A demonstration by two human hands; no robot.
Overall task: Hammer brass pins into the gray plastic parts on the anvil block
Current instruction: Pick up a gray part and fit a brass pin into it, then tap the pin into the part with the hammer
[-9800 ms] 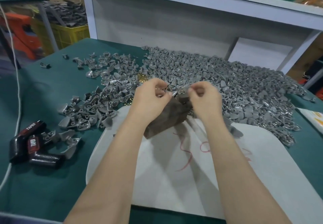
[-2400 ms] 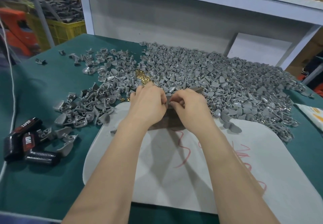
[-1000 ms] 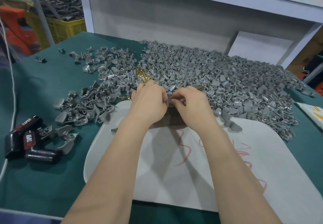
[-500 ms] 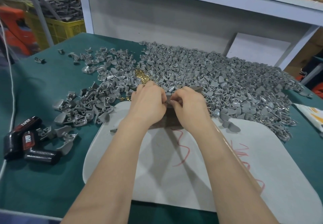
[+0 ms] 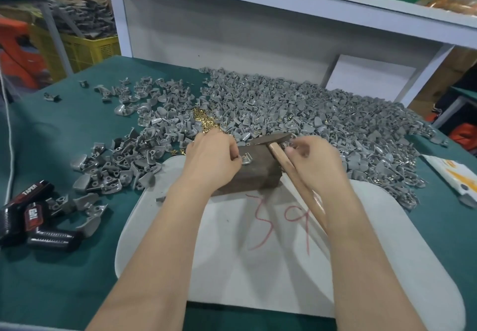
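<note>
A dark anvil block (image 5: 254, 177) stands on the far end of a white pad (image 5: 271, 255). A gray plastic part (image 5: 246, 159) lies on the block's top, and my left hand (image 5: 213, 161) pinches it there. My right hand (image 5: 313, 165) is beside the block with a hammer; its metal head (image 5: 275, 138) is over the block's far edge and its wooden handle (image 5: 296, 179) runs down under my palm. Small brass pins (image 5: 205, 121) lie heaped just beyond my left hand.
A large spread of gray plastic parts (image 5: 322, 119) covers the green table behind and to the right. A smaller heap of gray parts (image 5: 121, 160) lies left. Black tape cases (image 5: 28, 217) sit at the left edge. A white shelf frame (image 5: 245, 23) stands behind.
My hands were together over the block; now they are apart, the block and the part on it are uncovered, and the hammer shows in my right hand.
</note>
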